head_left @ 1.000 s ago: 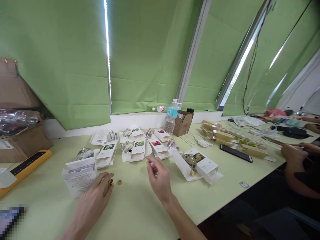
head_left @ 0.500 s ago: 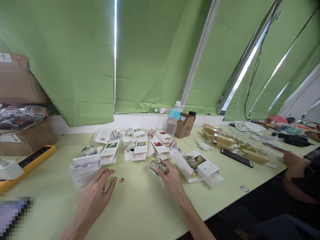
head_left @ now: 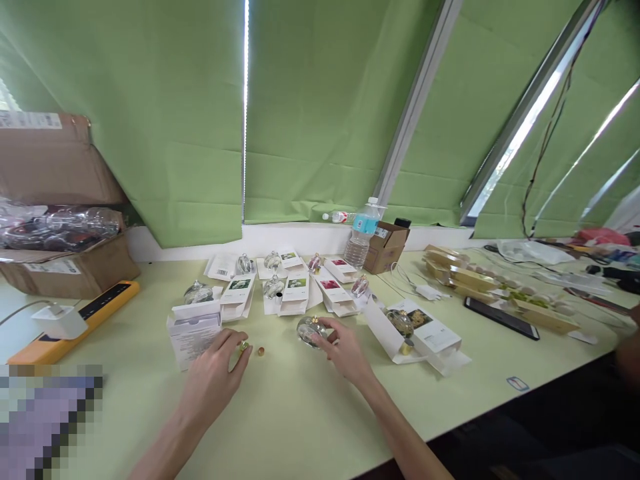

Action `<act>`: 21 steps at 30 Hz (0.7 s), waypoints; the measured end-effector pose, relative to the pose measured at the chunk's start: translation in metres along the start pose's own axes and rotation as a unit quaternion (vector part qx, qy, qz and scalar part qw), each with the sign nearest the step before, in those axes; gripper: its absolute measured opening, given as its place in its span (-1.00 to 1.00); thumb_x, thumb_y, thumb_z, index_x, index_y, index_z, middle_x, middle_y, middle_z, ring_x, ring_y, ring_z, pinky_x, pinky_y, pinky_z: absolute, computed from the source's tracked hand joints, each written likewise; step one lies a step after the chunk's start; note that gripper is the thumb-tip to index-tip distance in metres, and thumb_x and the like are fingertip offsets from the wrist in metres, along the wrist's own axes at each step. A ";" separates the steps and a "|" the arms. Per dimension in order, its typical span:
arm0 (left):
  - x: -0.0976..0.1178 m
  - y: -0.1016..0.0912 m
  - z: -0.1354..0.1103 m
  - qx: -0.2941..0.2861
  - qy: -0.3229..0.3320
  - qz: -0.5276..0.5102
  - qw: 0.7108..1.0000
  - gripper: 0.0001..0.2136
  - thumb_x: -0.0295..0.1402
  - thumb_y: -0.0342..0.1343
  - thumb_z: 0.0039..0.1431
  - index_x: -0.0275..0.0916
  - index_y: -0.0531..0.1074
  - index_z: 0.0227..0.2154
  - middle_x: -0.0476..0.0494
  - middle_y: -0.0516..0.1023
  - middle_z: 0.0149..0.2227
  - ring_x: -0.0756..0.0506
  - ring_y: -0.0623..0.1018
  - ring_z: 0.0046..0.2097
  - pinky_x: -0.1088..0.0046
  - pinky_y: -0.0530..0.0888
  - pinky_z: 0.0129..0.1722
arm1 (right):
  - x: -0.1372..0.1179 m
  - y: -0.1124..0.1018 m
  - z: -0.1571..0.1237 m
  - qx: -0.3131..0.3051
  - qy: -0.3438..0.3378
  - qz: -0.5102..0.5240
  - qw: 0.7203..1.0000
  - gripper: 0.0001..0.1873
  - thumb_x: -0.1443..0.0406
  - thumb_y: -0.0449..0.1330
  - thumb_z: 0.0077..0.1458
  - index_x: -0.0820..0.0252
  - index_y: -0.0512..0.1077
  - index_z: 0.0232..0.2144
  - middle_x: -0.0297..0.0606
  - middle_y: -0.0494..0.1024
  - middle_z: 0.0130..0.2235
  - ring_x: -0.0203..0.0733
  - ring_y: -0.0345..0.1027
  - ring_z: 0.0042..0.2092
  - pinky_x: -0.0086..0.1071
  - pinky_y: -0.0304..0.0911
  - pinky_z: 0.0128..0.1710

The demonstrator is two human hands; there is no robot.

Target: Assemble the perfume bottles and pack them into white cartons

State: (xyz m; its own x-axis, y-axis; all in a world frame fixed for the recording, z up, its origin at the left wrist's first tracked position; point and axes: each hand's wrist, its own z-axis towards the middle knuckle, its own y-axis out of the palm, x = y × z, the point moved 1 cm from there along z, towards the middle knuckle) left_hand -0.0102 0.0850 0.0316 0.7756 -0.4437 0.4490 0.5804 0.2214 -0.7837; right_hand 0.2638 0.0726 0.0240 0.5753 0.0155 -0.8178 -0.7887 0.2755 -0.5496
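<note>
Finger and thumb of my left hand point(head_left: 215, 373) close around a small gold-green cap point(head_left: 243, 346) low over the table. Beside it lies a tiny copper-coloured cap point(head_left: 261, 351). My right hand point(head_left: 347, 350) grips a round, flattened glass perfume bottle point(head_left: 310, 331) by its right side; the bottle is tilted, with a gold neck at the top. Left of my left hand stands an opened white box point(head_left: 195, 337). To the right, another glass bottle point(head_left: 400, 323) with a gold cap point(head_left: 407, 347) lies on an opened white carton point(head_left: 435, 337).
Several white flower-picture cartons point(head_left: 237, 297) and glass bottles point(head_left: 273, 287) line the back. Behind them stand a water bottle point(head_left: 361, 237) and a cardboard box point(head_left: 385, 248). A black phone point(head_left: 501, 318) lies right; an orange power strip point(head_left: 100, 313) lies left.
The view has turned left, shifting the scene rightward. My right hand has brought the perfume bottle a little left over the table. My left hand stays by the box with the cap.
</note>
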 end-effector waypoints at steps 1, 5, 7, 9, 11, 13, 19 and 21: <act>0.000 0.000 0.000 -0.001 0.001 -0.001 1.000 -0.77 -0.19 -0.13 0.26 -0.09 0.40 -0.20 -0.03 0.52 -0.15 -0.03 0.54 -0.40 0.48 0.39 -0.48 | -0.002 0.002 0.001 -0.005 -0.007 0.006 1.000 -0.52 0.11 0.19 -0.01 0.20 0.43 -0.05 -0.18 0.54 -0.23 -0.21 0.35 -0.43 -0.37 0.27 -0.49; 0.000 -0.001 0.000 -0.007 0.004 -0.003 1.000 -0.77 -0.19 -0.13 0.26 -0.10 0.40 -0.20 -0.03 0.51 -0.13 -0.04 0.54 -0.38 0.47 0.39 -0.47 | -0.011 0.010 0.004 -0.037 -0.027 0.017 0.999 -0.55 0.15 0.21 -0.01 0.21 0.44 -0.06 -0.17 0.54 -0.19 -0.24 0.35 -0.43 -0.39 0.29 -0.49; 0.000 -0.001 0.000 -0.008 0.005 -0.005 1.000 -0.77 -0.19 -0.12 0.26 -0.10 0.39 -0.20 -0.02 0.51 -0.13 -0.04 0.54 -0.37 0.47 0.39 -0.46 | -0.014 0.014 0.007 -0.055 -0.029 0.019 0.998 -0.55 0.17 0.22 0.00 0.21 0.44 -0.05 -0.20 0.54 -0.23 -0.27 0.33 -0.46 -0.39 0.29 -0.48; 0.000 -0.001 0.001 -0.010 0.003 -0.005 1.000 -0.78 -0.20 -0.12 0.27 -0.09 0.38 -0.19 -0.01 0.51 -0.14 -0.04 0.54 -0.36 0.48 0.39 -0.46 | -0.018 0.019 0.010 -0.068 -0.034 0.023 0.997 -0.55 0.18 0.23 -0.01 0.21 0.44 -0.04 -0.21 0.54 -0.25 -0.27 0.33 -0.46 -0.41 0.29 -0.49; -0.001 -0.001 0.001 -0.011 0.003 -0.006 1.000 -0.78 -0.21 -0.13 0.27 -0.09 0.38 -0.19 -0.01 0.51 -0.14 -0.04 0.54 -0.36 0.47 0.39 -0.46 | -0.023 0.024 0.014 -0.086 -0.046 0.031 0.995 -0.56 0.19 0.23 -0.01 0.18 0.45 -0.05 -0.21 0.54 -0.21 -0.28 0.34 -0.44 -0.42 0.29 -0.49; -0.001 -0.001 0.001 -0.012 0.006 -0.007 1.000 -0.78 -0.21 -0.14 0.27 -0.09 0.37 -0.18 -0.02 0.50 -0.14 -0.04 0.54 -0.36 0.47 0.39 -0.45 | -0.028 0.029 0.018 -0.110 -0.056 0.040 0.991 -0.56 0.21 0.24 -0.01 0.16 0.45 -0.04 -0.21 0.53 -0.17 -0.28 0.35 -0.42 -0.43 0.29 -0.49; -0.002 0.001 0.002 -0.023 0.005 -0.007 1.000 -0.77 -0.21 -0.15 0.28 -0.09 0.36 -0.15 -0.04 0.50 -0.10 -0.03 0.53 -0.39 0.45 0.40 -0.42 | -0.043 0.041 0.031 -0.182 -0.083 0.040 0.979 -0.60 0.25 0.26 -0.02 0.16 0.48 -0.07 -0.22 0.55 -0.27 -0.25 0.36 -0.39 -0.48 0.26 -0.53; -0.002 0.002 0.001 -0.025 0.006 -0.006 1.000 -0.77 -0.22 -0.15 0.28 -0.09 0.36 -0.14 -0.04 0.50 -0.09 -0.03 0.53 -0.40 0.45 0.41 -0.41 | -0.046 0.044 0.034 -0.193 -0.089 0.039 0.977 -0.62 0.26 0.26 -0.03 0.15 0.49 -0.10 -0.22 0.55 -0.26 -0.25 0.36 -0.39 -0.49 0.23 -0.55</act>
State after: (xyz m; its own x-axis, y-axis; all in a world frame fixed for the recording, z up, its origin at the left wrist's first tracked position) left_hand -0.0108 0.0877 0.0298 0.7654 -0.4570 0.4530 0.5760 0.1728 -0.7990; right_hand 0.2096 0.1172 0.0433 0.5124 0.1974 -0.8357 -0.8346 -0.1144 -0.5388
